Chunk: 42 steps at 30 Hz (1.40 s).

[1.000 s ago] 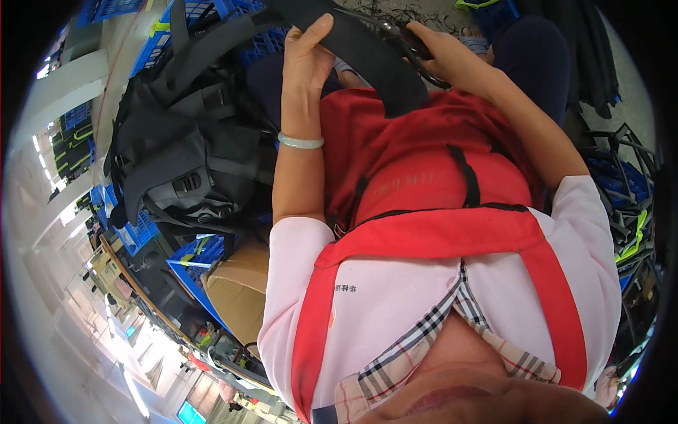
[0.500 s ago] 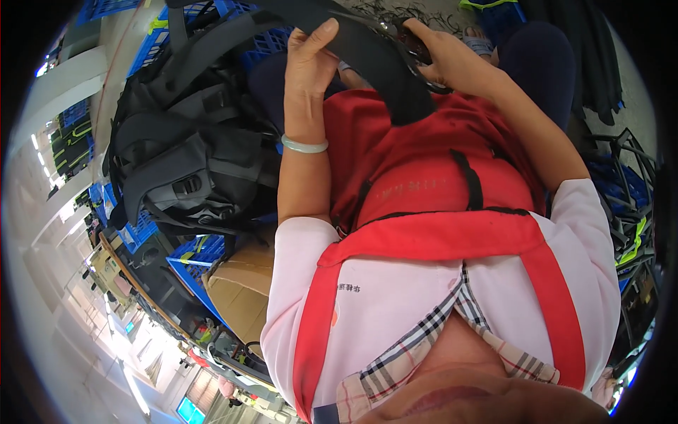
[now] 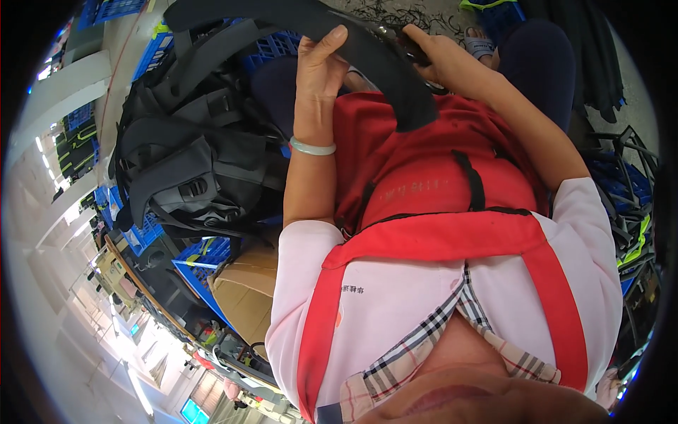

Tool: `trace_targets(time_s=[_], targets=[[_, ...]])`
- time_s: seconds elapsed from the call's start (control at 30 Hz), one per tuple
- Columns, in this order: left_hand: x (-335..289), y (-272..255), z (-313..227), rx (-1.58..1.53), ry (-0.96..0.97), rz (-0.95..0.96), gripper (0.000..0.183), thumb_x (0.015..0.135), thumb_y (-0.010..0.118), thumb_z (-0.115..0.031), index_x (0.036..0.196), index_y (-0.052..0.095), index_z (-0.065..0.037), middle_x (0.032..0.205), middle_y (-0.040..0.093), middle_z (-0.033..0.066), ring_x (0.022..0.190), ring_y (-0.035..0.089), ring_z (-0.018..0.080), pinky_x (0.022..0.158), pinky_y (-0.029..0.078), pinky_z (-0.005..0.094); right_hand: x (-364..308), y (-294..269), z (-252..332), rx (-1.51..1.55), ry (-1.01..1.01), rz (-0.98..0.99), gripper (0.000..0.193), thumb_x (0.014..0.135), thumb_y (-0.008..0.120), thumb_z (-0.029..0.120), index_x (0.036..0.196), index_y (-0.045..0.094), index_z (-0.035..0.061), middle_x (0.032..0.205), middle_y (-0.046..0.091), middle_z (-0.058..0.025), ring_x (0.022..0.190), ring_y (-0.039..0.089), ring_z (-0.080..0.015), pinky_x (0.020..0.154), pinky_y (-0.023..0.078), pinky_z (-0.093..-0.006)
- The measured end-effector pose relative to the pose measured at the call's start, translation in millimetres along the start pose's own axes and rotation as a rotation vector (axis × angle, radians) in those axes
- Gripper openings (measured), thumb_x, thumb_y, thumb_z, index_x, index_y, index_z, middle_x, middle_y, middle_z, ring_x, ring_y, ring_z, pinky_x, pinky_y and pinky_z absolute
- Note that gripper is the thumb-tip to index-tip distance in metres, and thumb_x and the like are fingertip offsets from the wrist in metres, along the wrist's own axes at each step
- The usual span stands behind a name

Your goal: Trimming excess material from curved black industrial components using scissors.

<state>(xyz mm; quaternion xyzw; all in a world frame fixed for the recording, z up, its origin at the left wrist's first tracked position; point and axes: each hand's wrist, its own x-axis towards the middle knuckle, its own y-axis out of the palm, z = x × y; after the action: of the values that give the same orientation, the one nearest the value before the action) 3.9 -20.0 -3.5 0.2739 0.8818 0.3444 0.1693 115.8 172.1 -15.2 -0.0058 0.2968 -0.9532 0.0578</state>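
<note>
- Your left hand (image 3: 319,67) grips a wide black padded strap (image 3: 374,60), thumb laid along its upper face and the fingers curled behind it, so the hand is closed on the strap.
- The strap runs from the top left of the view, passes through that hand, and slants down to a blunt end that lies on your red apron (image 3: 424,177), below and to the right of the grip.
- Your right hand (image 3: 441,60) sits just beside the strap's right edge, closed around a small dark tool (image 3: 402,39); what kind of tool it is, you cannot tell.
- The tool's tip touches the strap near its upper edge, between your two hands.
- A pale green bangle (image 3: 313,148) circles your left wrist.
- To your left, black backpacks (image 3: 191,162) are piled over blue crates (image 3: 205,258), with a cardboard box (image 3: 247,293) below them.
</note>
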Motion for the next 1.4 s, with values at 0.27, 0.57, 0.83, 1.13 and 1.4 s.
trace_targets(time_s=[0.27, 0.57, 0.83, 1.13, 1.4], targets=[[1.1, -8.3, -8.9, -0.141, -0.093, 0.077, 0.023, 0.083, 0.066, -0.007, 0.106, 0.062, -0.009, 0.1, 0.065, 0.0044, 0.095, 0.062, 0.0217, 0.089, 0.049, 0.0377, -4.0, -2.1, 5.1, -0.025, 0.053, -0.034, 0.043, 0.081, 0.063, 0.013, 0.119, 0.044, 0.003, 0.091, 0.062, -0.0248, 0.087, 0.06, -0.0403, 0.072, 0.048, -0.0434], [8.1, 3.8, -7.0, 0.044, 0.044, -0.03, 0.02, 0.077, 0.069, 0.001, 0.094, 0.065, -0.006, 0.09, 0.066, 0.0053, 0.085, 0.064, 0.0187, 0.08, 0.052, 0.0335, -2.4, 4.2, -1.4, 0.039, 0.003, -0.065, 0.055, 0.077, 0.066, 0.008, 0.123, 0.036, 0.0032, 0.1, 0.059, -0.0235, 0.096, 0.058, -0.039, 0.078, 0.046, -0.0412], [7.0, -4.6, -12.1, 0.042, 0.087, -0.004, 0.023, 0.076, 0.069, 0.002, 0.096, 0.065, -0.008, 0.095, 0.065, 0.0054, 0.091, 0.063, 0.019, 0.087, 0.05, 0.0354, -1.9, -16.9, 20.3, 0.013, 0.11, 0.083, 0.063, 0.074, 0.069, 0.013, 0.124, 0.032, 0.0041, 0.106, 0.058, -0.0208, 0.096, 0.058, -0.0377, 0.078, 0.045, -0.042], [6.5, 3.4, -4.1, 0.056, 0.037, -0.037, 0.022, 0.076, 0.069, 0.004, 0.094, 0.066, -0.008, 0.091, 0.066, 0.0039, 0.084, 0.064, 0.0185, 0.08, 0.053, 0.0341, 0.7, -2.9, 6.6, -0.121, -0.032, 0.01, 0.049, 0.074, 0.063, 0.008, 0.117, 0.039, 0.0003, 0.093, 0.061, -0.0228, 0.087, 0.058, -0.0404, 0.074, 0.046, -0.0444], [0.0, -0.7, -4.1, 0.042, 0.014, 0.028, 0.023, 0.078, 0.068, 0.002, 0.099, 0.065, -0.008, 0.097, 0.065, 0.0048, 0.093, 0.063, 0.0193, 0.085, 0.051, 0.0337, 2.1, 5.1, -1.7, -0.086, -0.021, -0.08, 0.039, 0.077, 0.061, 0.007, 0.112, 0.046, 0.0016, 0.086, 0.061, -0.0239, 0.085, 0.059, -0.0412, 0.072, 0.046, -0.0448]])
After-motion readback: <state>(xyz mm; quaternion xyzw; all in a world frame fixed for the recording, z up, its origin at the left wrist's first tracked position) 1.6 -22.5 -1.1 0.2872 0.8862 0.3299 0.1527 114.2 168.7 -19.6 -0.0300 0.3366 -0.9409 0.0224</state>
